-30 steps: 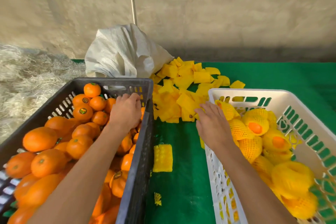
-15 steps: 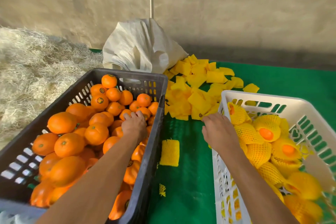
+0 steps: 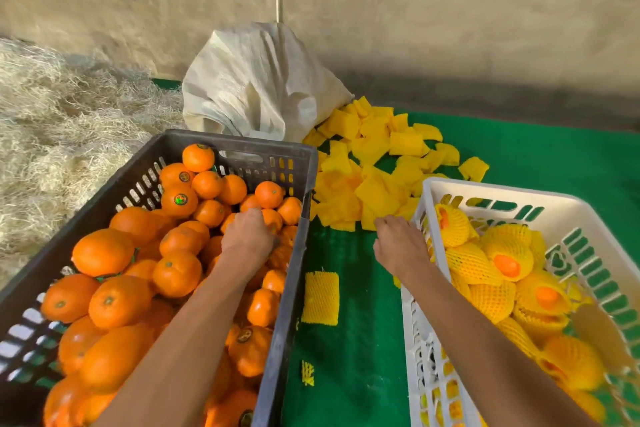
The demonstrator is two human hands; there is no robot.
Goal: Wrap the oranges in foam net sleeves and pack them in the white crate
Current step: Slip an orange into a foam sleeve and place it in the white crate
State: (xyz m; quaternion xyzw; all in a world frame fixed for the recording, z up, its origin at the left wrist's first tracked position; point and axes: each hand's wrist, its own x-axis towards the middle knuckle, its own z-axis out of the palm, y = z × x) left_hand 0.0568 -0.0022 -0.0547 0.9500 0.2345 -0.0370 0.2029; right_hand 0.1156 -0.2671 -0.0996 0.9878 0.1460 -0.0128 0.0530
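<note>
- Oranges [image 3: 138, 274], bare, round and glossy, fill the dark slatted plastic crate [image 3: 242, 154] at your left; some carry small round stickers.
- Your left hand [image 3: 247, 241] is down among them near the crate's right wall, knuckles up and fingers curled over a small orange [image 3: 272, 218]. Whether you have actually closed on it you cannot tell from here, since the fingertips are hidden.
- One flat yellow foam net sleeve [image 3: 320, 298] lies alone on the green bench [image 3: 349, 374] between the two crates, its long axis running away from you, with a small yellow scrap [image 3: 307, 373] nearer your body.
- Beyond it, a loose heap of yellow foam sleeves [image 3: 374, 163] spills from the white woven sack [image 3: 256, 94].
- Your right hand [image 3: 401, 246] reaches the heap's near edge, fingers bent toward the closest sleeve; its fingertips are also out of sight, so no pinch can be confirmed.
- Judged from this, sleeves lie straight ahead of your right hand and fruit under your left, so each hand is nearer its own pick.
- Oranges already wrapped in yellow net [image 3: 502, 253] sit in the white slatted plastic crate [image 3: 512, 189] at your right, which looks partly filled.
</note>
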